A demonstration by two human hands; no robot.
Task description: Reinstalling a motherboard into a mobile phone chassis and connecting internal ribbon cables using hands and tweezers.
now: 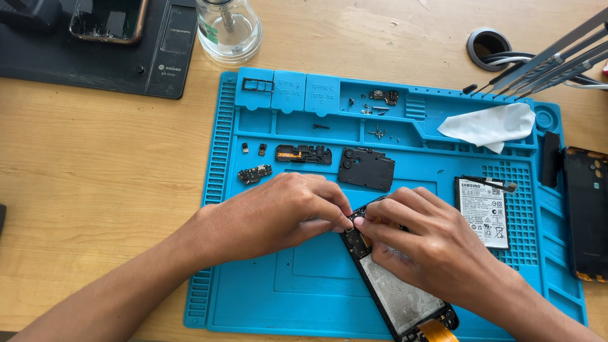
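Both hands work over an opened phone body [396, 288] lying diagonally on a blue silicone work mat [253, 297], its upper end near the mat's centre and its lower end, with an orange flex cable [437, 330], at the mat's near edge. The left hand [278, 212] comes in from the mat's left side, fingers curled and pressed together, thumb and forefinger tips pinched at the phone's upper end; what they pinch is too small to tell. The right hand [427, 244] lies across the phone's upper half, fingers bent and close together, fingertips meeting those of the left hand and pressing on the frame. Just right of the phone body on the mat lies a white-labelled battery [484, 212] with a dark tool [491, 183] across its top edge. Above the phone, near the mat's middle, sits a black camera cover plate [366, 168]; left of it, a long black bracket with an orange part [303, 154] and a small circuit board [254, 173]. Loose screws [379, 133] and small parts lie in the mat's upper trays, and a crumpled white wipe [491, 125] rests at its upper right. Off the mat's right edge lies the phone's black back cover [588, 212]; beyond its top edge stand a clear glass dispenser bottle [228, 28], a black heating pad [95, 44] and a row of metal tweezers [551, 63].
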